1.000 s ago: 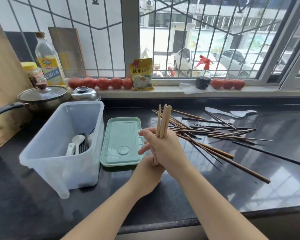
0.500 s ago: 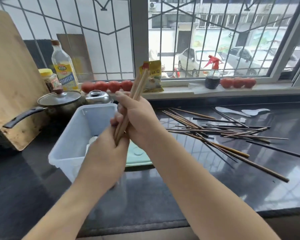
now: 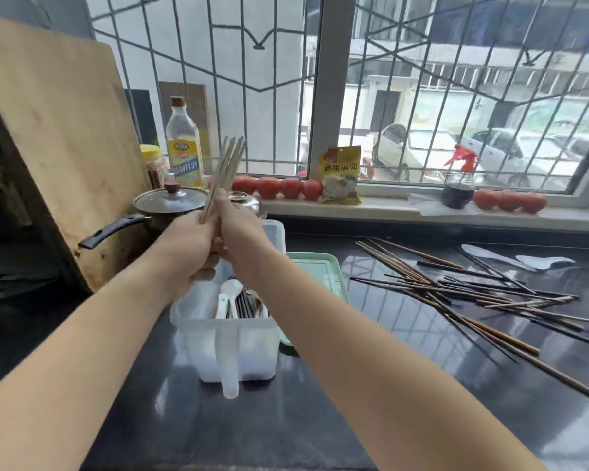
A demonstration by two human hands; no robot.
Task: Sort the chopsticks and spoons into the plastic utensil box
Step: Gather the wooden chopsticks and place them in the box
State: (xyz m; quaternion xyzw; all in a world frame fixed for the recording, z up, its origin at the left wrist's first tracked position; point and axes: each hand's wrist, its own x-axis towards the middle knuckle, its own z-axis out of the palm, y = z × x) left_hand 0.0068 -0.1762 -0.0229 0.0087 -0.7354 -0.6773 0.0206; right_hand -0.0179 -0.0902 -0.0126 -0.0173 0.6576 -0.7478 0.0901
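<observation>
1. Chopsticks (image 3: 225, 171), light, stiff and slick, are standing bundled above the plastic utensil box (image 3: 233, 338).
2. We are gripping their lower ends, left hand (image 3: 187, 248) and right hand (image 3: 242, 232) both curled round them.

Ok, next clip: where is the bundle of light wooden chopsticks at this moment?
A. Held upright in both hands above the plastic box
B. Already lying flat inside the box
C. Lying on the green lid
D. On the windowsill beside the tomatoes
A: the left hand and right hand both grip the bundle of chopsticks, which points up above the plastic box.
</observation>
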